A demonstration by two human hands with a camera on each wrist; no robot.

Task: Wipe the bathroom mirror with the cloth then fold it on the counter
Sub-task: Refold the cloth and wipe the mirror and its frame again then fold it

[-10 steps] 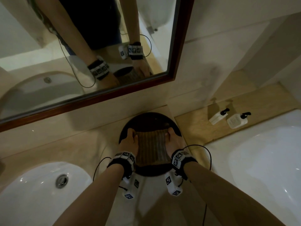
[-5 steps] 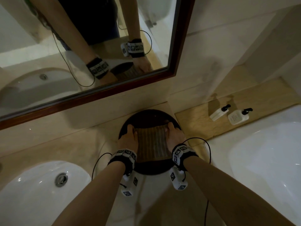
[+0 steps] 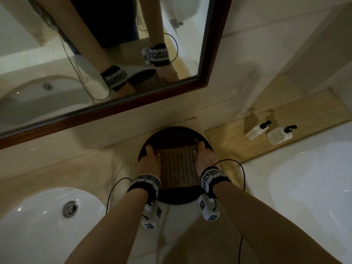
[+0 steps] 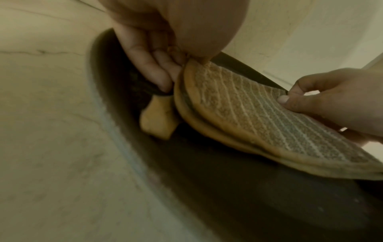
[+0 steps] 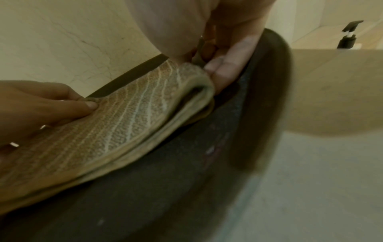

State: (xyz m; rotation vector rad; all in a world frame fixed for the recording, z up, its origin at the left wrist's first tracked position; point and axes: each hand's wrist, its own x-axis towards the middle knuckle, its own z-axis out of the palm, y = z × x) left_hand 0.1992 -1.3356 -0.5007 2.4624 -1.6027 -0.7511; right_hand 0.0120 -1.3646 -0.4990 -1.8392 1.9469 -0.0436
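While both hands are working at the middle of the head view, the left hand [image 3: 150,161] is pinching the far left corner of the cloth [image 3: 178,164], thumb on top and fingers curled under its edge, and the right hand [image 3: 204,157] is pinching the far right corner the same way. The brown striped cloth, folded into layers, is lying on a dark round tray [image 3: 171,136] that is sitting on the counter [image 3: 57,155]. Both forearms are reaching in from the bottom of the frame, wrists wearing black bands with white square markers.

Two white pump bottles [image 3: 270,132] are standing at right centre; the nearer one is carrying small print, too blurred to read, I think.

The mirror [image 3: 114,44], in its brown frame, is filling the upper left. A white sink [image 3: 38,225] is sitting at lower left, and the tray's rim is lying close to the counter's right edge.
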